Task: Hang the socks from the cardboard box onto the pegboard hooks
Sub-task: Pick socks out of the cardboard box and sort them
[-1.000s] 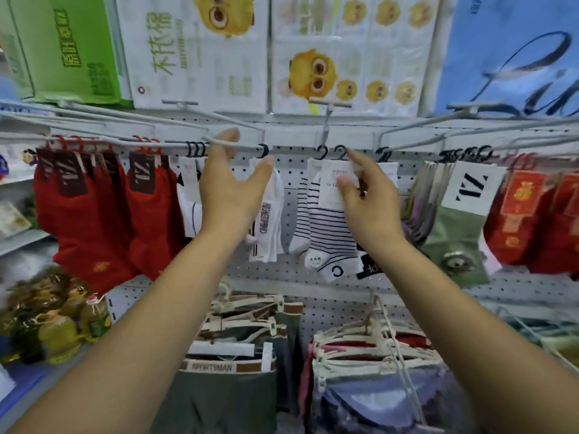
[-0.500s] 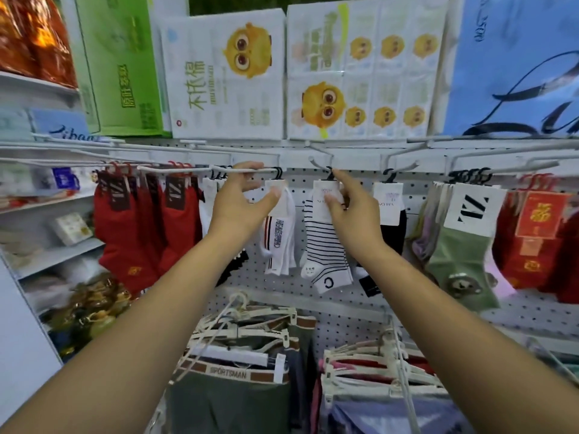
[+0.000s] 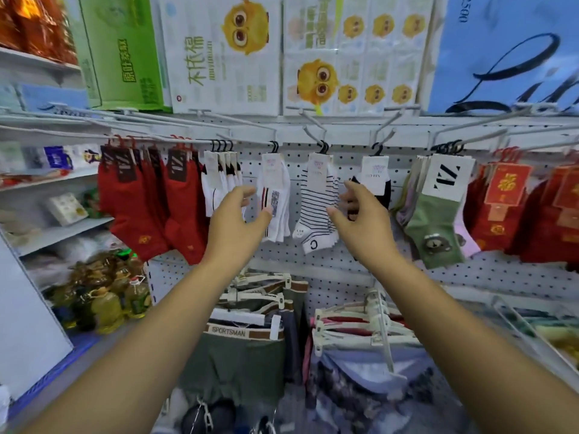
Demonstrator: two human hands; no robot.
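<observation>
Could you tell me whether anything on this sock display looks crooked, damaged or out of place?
Nothing stands out. The striped socks, the white socks and the black socks each hang from their pegboard hooks by black hangers, cards facing out. Both the left hand and the right hand are open and empty.

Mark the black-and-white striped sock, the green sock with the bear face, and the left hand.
black-and-white striped sock [image 3: 316, 205], head view, on its striped middle.
green sock with the bear face [image 3: 434, 227], head view, on the green fabric above the bear.
left hand [image 3: 236, 222], head view, on its back.
</observation>
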